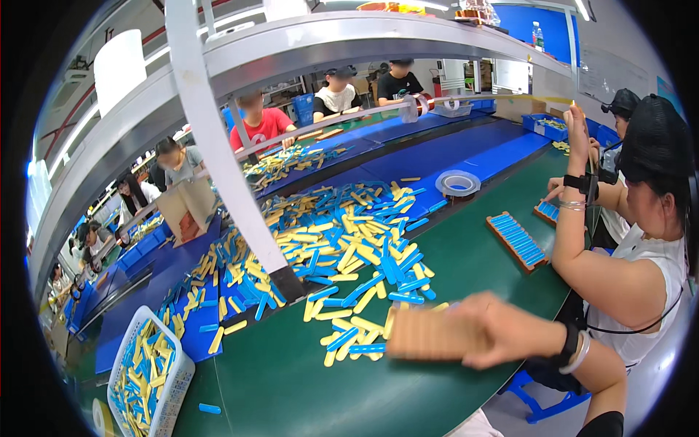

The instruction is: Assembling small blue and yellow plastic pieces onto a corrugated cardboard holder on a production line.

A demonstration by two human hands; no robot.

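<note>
My right hand [502,331] reaches in from the lower right, closed on a brown ridged tray [422,335], its fingers on the far side and thumb on the near side. Motion blurs the hand and tray somewhat. The tray's left end is up against loose blue and yellow flat sticks [364,323], and what its slots hold cannot be made out. These sticks form the near edge of a wide heap [313,233] on the table. My left hand is out of view.
A white basket [186,375] of sticks stands at lower left, near one loose blue stick [210,408]. A metal post [218,138] rises beside the heap. Farther right lie a tape roll [458,183] and a filled tray [517,242]; a co-worker [633,269] sits beside it, arm raised.
</note>
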